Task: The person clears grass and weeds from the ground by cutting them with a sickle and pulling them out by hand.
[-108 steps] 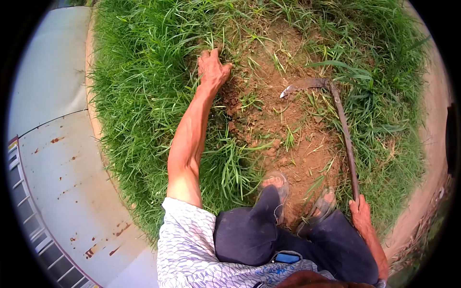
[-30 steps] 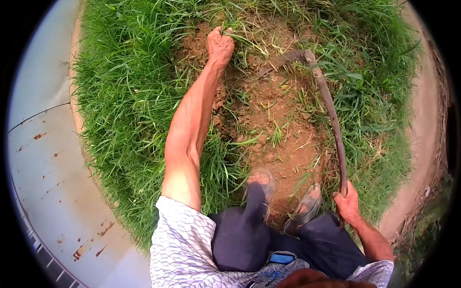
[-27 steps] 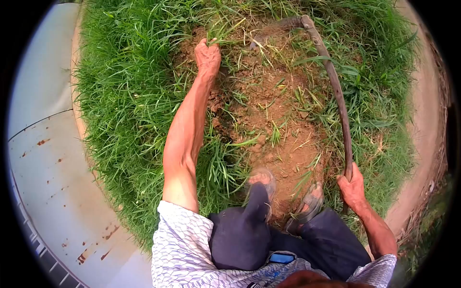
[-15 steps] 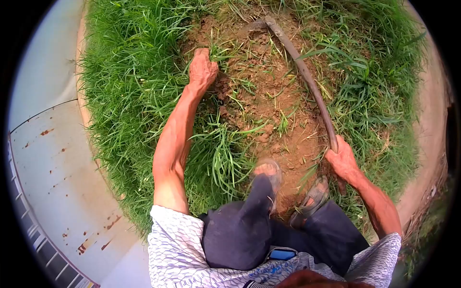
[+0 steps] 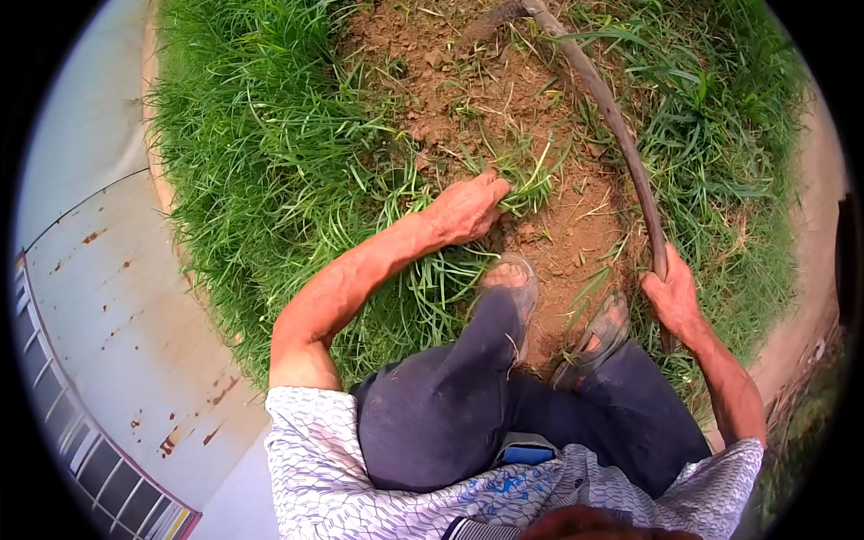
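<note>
My left hand (image 5: 466, 211) is closed low over the soil, its fingers pinched around a tuft of grass (image 5: 531, 182) whose blades stick out past the fingertips. Around that wrist stands tall green grass (image 5: 270, 162). With my right hand (image 5: 673, 295) I grip the lower end of a hoe's curved wooden handle (image 5: 621, 126). The hoe's head (image 5: 493, 20) rests on the dirt at the top of the view, partly out of frame. Bare brown soil (image 5: 558, 234), strewn with loose blades, lies between both hands.
My sandalled feet (image 5: 511, 274) stand on the soil just below the left hand. More grass (image 5: 711, 144) grows to the right of the handle, with a dirt path (image 5: 814, 216) beyond. A rust-stained pale surface (image 5: 117, 297) borders the grass on the left.
My left hand has come nearer and to the right, from the grass edge to above the soil near my foot, with grass in its fingers. The right hand still grips the hoe, shifted slightly right.
</note>
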Demonstrator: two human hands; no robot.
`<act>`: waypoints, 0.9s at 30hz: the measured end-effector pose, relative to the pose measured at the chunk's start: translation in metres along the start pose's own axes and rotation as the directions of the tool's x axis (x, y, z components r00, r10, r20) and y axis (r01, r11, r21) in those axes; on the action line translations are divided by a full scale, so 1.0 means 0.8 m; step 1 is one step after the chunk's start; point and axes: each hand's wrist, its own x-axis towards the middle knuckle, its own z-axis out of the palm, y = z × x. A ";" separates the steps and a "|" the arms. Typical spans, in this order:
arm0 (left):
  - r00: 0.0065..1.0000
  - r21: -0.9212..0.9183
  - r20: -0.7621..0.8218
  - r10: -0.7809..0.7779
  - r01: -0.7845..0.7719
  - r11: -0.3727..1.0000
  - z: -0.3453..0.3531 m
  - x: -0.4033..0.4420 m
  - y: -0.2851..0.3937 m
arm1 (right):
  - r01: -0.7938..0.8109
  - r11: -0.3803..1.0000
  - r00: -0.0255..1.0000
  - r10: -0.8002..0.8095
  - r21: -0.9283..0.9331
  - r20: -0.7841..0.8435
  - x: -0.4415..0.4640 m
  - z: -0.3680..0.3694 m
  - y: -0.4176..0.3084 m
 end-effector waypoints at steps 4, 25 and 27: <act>0.946 0.041 0.317 0.065 -0.082 0.996 0.039 -0.038 0.036 | 0.029 0.999 1.000 -0.028 -0.045 0.010 -0.011 -0.001 0.018; 0.896 -0.216 -0.278 -0.347 0.293 0.931 -0.081 0.028 0.037 | -0.063 0.994 0.986 0.076 0.093 -0.146 -0.051 -0.071 0.067; 0.798 0.118 -0.497 -0.340 0.451 0.885 -0.085 0.015 -0.025 | -0.032 0.988 0.987 0.055 0.151 -0.152 -0.051 -0.063 0.083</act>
